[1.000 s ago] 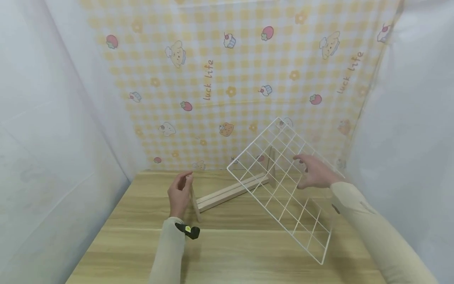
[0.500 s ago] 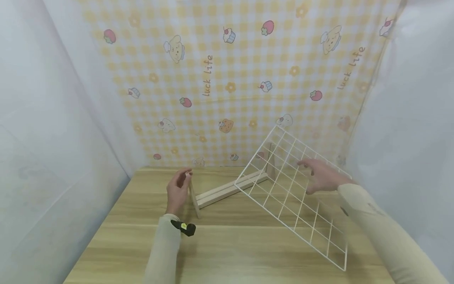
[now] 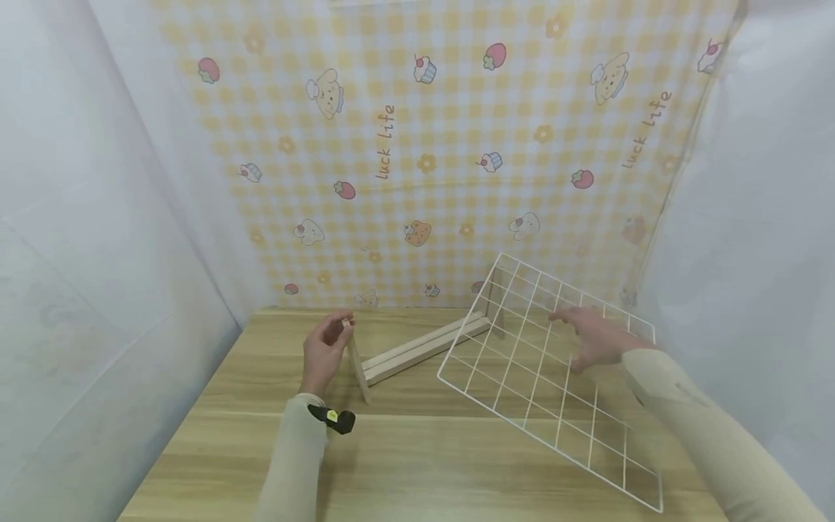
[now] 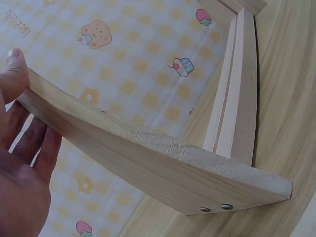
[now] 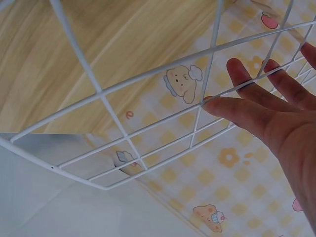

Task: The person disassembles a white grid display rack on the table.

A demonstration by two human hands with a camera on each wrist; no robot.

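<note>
A pale wooden stand on the table has a grooved rail (image 3: pixel 427 349) between two end panels. My left hand (image 3: pixel 322 351) pinches the top of the near left end panel (image 4: pixel 143 158), thumb on one side and fingers on the other. Two screw heads (image 4: pixel 226 207) show low on that panel. To the right, a white wire grid panel (image 3: pixel 557 447) is tilted above the table, overlapping the stand's far end panel (image 3: pixel 501 326) in the head view. My right hand (image 3: pixel 593 337) holds the grid, thumb (image 5: pixel 237 111) against a wire and fingers spread among the bars.
The wood-grain table (image 3: pixel 417 464) stretches toward me. Behind it hangs a yellow checked cloth (image 3: pixel 424 203) with printed cartoons. White sheets flank the work area at left (image 3: pixel 117 290) and right (image 3: pixel 750 290).
The wire grid has swung flatter, its upper corner coming down and its lower edge shifting right. My right hand has moved slightly right and down with it. The left hand keeps holding the stand.
</note>
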